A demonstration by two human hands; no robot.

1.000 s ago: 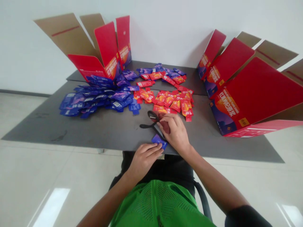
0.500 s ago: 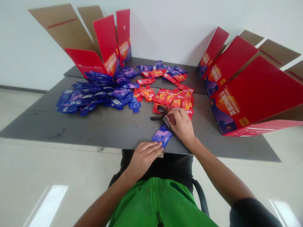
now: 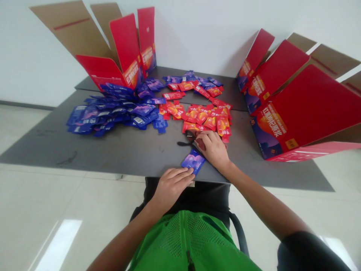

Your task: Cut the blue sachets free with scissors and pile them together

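Note:
A flat blue printed packet lies near the table's front edge. My left hand rests on its lower left corner, fingers stretched out flat and the thumb hidden. Just above the packet's upper right, my right hand is closed around a dark tool with black looped parts and a reddish-brown part; my fingers hide most of it, so its kind cannot be made out. Red packets with orange print lie just beyond my right hand. To the left spreads a heap of blue packets.
The grey table backs onto a white wall. An open red carton stands at the back left. More open red cartons line the right side. Mixed blue and red packets lie at the back middle.
My right hand and the tool have shifted slightly, and the tool's black loops sit at a different angle. My left hand and the blue packet stay in place.

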